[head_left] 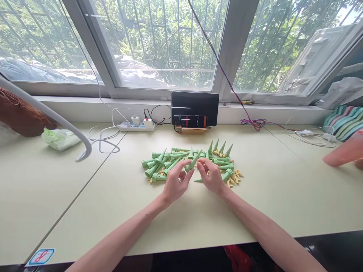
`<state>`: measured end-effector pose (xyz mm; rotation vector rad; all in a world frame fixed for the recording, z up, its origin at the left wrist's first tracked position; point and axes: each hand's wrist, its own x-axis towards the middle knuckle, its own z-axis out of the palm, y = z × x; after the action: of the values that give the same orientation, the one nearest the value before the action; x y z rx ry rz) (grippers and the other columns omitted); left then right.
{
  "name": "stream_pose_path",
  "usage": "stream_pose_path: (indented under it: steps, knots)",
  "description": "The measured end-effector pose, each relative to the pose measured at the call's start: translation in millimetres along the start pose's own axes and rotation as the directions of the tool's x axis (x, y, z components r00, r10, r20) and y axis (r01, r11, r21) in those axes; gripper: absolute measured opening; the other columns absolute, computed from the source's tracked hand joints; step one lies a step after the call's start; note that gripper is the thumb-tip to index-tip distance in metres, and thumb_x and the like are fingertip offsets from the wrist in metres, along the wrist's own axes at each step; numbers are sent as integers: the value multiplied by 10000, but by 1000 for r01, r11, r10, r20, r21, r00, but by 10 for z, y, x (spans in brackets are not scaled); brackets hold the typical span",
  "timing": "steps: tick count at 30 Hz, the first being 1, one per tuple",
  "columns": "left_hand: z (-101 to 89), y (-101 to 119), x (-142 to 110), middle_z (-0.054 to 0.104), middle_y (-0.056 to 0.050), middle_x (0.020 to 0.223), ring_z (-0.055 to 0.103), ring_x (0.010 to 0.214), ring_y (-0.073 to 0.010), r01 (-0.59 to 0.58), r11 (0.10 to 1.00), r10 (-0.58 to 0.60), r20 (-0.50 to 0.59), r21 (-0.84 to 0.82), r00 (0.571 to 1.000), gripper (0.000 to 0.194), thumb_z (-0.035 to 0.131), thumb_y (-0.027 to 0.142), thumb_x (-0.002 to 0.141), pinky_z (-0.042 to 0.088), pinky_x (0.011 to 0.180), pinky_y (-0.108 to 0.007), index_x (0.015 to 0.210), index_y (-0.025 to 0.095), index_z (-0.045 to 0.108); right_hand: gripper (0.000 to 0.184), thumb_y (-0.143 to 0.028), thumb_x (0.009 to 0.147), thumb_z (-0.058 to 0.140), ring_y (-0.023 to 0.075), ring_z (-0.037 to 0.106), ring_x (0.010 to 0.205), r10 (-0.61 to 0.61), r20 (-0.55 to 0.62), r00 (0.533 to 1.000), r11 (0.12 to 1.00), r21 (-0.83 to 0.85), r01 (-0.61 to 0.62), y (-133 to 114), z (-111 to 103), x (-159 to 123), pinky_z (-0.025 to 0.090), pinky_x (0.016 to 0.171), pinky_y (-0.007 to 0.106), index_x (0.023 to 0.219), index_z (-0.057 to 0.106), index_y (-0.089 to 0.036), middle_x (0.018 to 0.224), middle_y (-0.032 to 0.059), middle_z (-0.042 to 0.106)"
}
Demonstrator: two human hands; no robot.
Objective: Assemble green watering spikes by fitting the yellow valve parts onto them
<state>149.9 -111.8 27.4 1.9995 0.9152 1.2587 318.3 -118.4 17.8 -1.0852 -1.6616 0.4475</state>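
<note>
My left hand [176, 182] is closed on a green plastic spike [194, 160], thumb and fingertips around its wide end and the pointed tip tilted up to the right. Right beside it, my right hand [211, 175] is closed in a pinch; what its fingertips hold, if anything, is too small to make out. A pile of green spikes [155, 166] with ribbed caps lies to the left, partly behind my left hand. More spikes [224, 160] lie to the right, and several stand points up behind them. Small yellow pieces [236, 176] are scattered beside my right hand.
Behind the spikes, a phone [194, 121] showing a timer leans against a dark tablet [195, 102]. A power strip [137, 125] with plugs stands left of them. A white curved tube [70, 128] reaches in from the left. Red and blue wires [253, 122] lie coiled at the back right.
</note>
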Motion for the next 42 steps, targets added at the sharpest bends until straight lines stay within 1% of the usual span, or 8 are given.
stream_pose_path:
  steps: [3,7,16,26,30,33,37,42]
  knots:
    - [-10,39,13,647,-66,1040,506,447,-28,109,994,-110,-51,-20,993,282,594,336,913,473,434,-185,1152,187,580,202,-329,978,507,103,528,537,-10,7,1000,1000,8,10,-32,-1,0,430,513,240,1081,593,-177,866,35,644]
    - [-16,53,16,647,-56,986,506,424,-32,173,984,-175,-83,-37,981,314,604,385,901,473,425,-194,1131,171,591,195,-325,972,534,121,557,608,-81,29,996,997,-12,81,-1,12,5,463,548,250,1082,614,-185,953,63,658]
    - [-21,25,8,616,-61,1022,505,433,-23,148,986,-150,-28,-74,988,334,609,370,901,479,412,-193,1180,186,591,206,-321,1016,442,149,548,671,-97,78,992,994,-41,101,62,-1,12,450,637,274,944,588,-194,828,41,610]
    - [19,7,5,562,-84,1264,496,415,8,108,970,-99,52,-219,994,230,521,285,953,466,365,-173,1157,255,622,322,-338,1039,336,124,423,540,-93,142,985,996,10,93,113,27,-25,376,561,254,765,450,-213,635,-25,463]
    - [19,15,11,622,-78,1154,502,416,-6,123,977,-117,46,-174,992,238,541,290,942,465,379,-170,1167,232,597,334,-339,1037,345,122,430,554,-70,152,986,997,1,71,72,7,-6,382,576,256,757,468,-206,640,-22,472]
    - [10,38,15,656,-59,1024,493,415,-16,132,985,-132,5,-114,991,259,577,312,922,458,391,-166,1160,209,590,308,-345,1034,360,129,485,599,-55,133,990,998,-6,57,33,-4,2,413,600,260,837,540,-191,700,2,537]
    - [1,56,19,650,-78,1069,520,419,-34,197,972,-206,-65,-125,976,328,605,383,903,466,382,-189,1175,200,597,245,-375,1002,452,131,554,611,-32,91,995,999,7,32,8,-1,-5,451,559,250,1087,571,-178,808,32,617]
    - [-4,22,12,645,-63,967,514,400,-45,249,948,-268,-73,-196,961,355,591,437,907,446,357,-188,1158,186,603,233,-389,984,502,124,563,617,-85,76,993,996,18,83,31,15,-14,480,542,248,1096,569,-196,919,58,633]
